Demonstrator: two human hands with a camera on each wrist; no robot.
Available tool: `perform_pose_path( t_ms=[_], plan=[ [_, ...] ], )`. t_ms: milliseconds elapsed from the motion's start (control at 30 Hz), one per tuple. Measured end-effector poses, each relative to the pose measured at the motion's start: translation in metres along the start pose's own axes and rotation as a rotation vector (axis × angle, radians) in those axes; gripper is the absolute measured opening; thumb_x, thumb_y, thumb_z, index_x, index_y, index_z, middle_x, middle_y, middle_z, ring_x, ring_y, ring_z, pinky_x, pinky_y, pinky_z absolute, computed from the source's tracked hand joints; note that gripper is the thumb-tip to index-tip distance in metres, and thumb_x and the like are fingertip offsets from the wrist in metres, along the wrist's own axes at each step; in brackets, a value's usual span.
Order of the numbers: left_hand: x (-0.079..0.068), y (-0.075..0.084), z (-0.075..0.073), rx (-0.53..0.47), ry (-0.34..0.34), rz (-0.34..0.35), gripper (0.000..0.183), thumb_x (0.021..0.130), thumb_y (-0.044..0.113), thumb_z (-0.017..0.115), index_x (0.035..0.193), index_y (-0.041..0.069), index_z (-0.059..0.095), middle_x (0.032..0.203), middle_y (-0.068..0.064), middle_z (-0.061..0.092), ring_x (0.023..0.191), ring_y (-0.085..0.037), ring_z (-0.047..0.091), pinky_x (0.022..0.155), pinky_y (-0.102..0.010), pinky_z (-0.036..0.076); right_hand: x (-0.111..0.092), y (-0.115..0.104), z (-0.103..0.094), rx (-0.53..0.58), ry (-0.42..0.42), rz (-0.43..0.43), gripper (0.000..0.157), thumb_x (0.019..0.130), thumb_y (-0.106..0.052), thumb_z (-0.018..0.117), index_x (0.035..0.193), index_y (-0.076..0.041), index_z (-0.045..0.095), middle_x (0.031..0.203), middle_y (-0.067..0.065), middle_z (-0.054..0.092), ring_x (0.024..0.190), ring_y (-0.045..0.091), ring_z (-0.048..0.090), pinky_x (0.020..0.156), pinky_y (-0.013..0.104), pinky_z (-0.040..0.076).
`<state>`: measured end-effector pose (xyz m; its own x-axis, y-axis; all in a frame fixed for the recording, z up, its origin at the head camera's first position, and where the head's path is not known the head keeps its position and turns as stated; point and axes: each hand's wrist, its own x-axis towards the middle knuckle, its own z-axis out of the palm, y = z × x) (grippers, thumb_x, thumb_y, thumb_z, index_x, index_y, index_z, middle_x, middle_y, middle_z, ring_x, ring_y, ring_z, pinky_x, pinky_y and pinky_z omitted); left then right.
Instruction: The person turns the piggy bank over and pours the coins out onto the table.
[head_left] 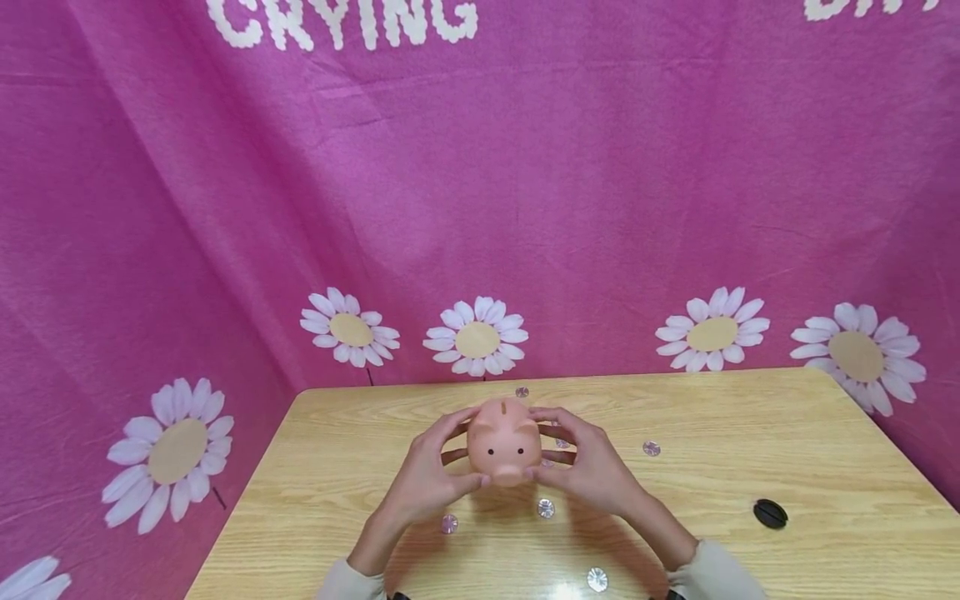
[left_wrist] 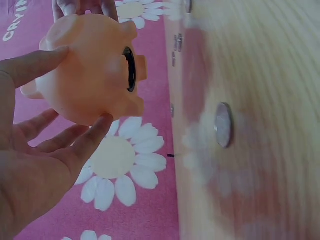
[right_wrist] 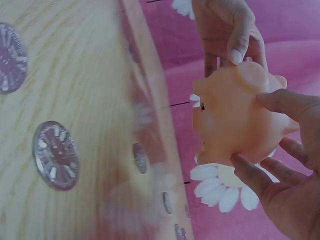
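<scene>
A pink piggy bank [head_left: 504,446] is held up over the table, snout toward me and coin slot on top. My left hand [head_left: 431,471] grips it on the left side, thumb beside the snout and fingers spread behind. On the opposite side my right hand [head_left: 588,462] grips it the same way. In the left wrist view the underside of the piggy bank [left_wrist: 92,70] shows a dark open hole between the feet. The right wrist view has the piggy bank [right_wrist: 235,120] raised off the wood, with both hands around it.
Clear round faceted discs lie scattered on the wooden table [head_left: 330,467], including one disc [head_left: 546,507] just below the piggy bank and another [head_left: 597,579] near the front. A black oval plug [head_left: 770,513] lies at the right. A pink daisy-print cloth [head_left: 525,192] hangs behind.
</scene>
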<state>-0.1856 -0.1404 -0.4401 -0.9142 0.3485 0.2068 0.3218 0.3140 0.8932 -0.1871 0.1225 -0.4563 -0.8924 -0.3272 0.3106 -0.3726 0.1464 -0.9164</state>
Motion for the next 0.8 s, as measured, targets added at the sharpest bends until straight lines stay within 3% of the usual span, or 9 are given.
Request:
perform_pose_path(
  t_ms=[300, 433, 800],
  plan=[
    [0.000, -0.020, 0.009, 0.096, -0.069, -0.083, 0.083, 0.077, -0.013, 0.087, 0.150, 0.002, 0.050, 0.158, -0.025, 0.050, 0.144, -0.050, 0.054, 0.103, -0.039, 0.062, -0.004, 0.010, 0.012, -0.129, -0.066, 0.078, 0.063, 0.083, 0.007, 0.086, 0.139, -0.003, 0.058, 0.152, 0.026, 0.055, 0.139, 0.051, 0.058, 0.102, 0.034, 0.062],
    [0.000, -0.022, 0.011, 0.115, -0.072, -0.081, 0.082, 0.077, -0.015, 0.087, 0.148, 0.002, 0.050, 0.157, -0.025, 0.050, 0.146, -0.050, 0.053, 0.104, -0.039, 0.062, -0.005, 0.009, 0.013, -0.189, -0.067, 0.079, 0.061, 0.082, 0.008, 0.086, 0.136, -0.004, 0.059, 0.152, 0.027, 0.055, 0.139, 0.051, 0.058, 0.102, 0.036, 0.062],
    [-0.002, -0.022, 0.010, 0.154, -0.084, -0.087, 0.081, 0.082, -0.004, 0.088, 0.153, 0.006, 0.049, 0.161, -0.022, 0.049, 0.146, -0.049, 0.052, 0.107, -0.049, 0.060, -0.007, 0.007, 0.009, -0.201, -0.078, 0.092, 0.058, 0.088, 0.003, 0.082, 0.140, -0.006, 0.059, 0.153, 0.026, 0.056, 0.137, 0.050, 0.061, 0.104, 0.049, 0.061]
  ],
)
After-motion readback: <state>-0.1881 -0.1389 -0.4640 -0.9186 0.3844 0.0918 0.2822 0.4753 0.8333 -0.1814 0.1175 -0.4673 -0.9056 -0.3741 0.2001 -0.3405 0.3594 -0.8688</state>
